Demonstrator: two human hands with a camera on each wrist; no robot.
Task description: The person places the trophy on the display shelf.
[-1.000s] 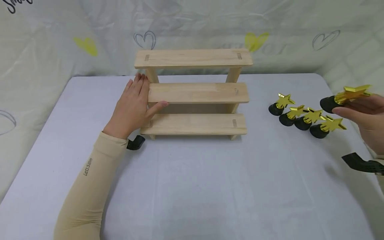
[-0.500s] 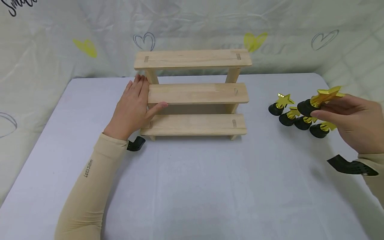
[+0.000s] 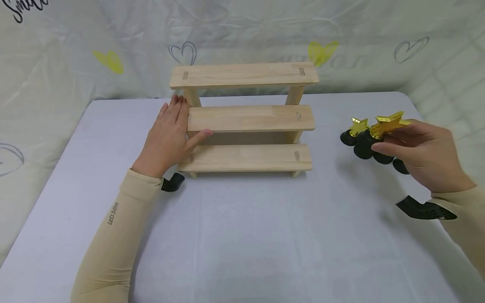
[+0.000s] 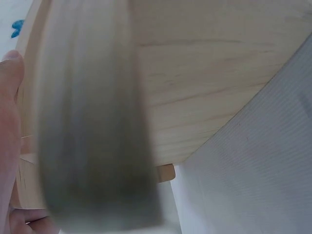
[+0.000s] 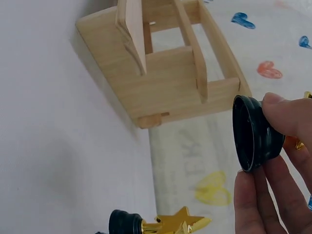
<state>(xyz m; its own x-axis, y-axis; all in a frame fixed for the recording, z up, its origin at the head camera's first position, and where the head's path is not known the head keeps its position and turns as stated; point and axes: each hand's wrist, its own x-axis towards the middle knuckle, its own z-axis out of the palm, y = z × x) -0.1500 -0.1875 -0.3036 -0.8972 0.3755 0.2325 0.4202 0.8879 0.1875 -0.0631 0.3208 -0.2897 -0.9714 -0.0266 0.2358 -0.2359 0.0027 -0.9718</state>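
Note:
A three-tier wooden display stand [image 3: 250, 118] stands at the back middle of the table. My left hand [image 3: 166, 136] lies against its left side with straight fingers, the thumb reaching over the front of the middle shelf. On the right, my right hand [image 3: 428, 153] holds up a small gold star trophy [image 3: 388, 125], pinched between thumb and fingers. Its hollow black base [image 5: 256, 134] faces the stand in the right wrist view. Several similar trophies stand below and behind it; one gold star [image 3: 359, 125] shows beside the held one, and the others are partly hidden by the hand.
A white cloth covers the table [image 3: 242, 235]. Right behind the stand hangs a pale sheet [image 3: 250, 29] with drawn hearts. In the right wrist view another trophy [image 5: 183, 222] shows at the bottom edge.
My right hand has carried the star trophy leftward from the right edge, and it now overlaps the standing trophies in view. The left hand and the stand have stayed in place.

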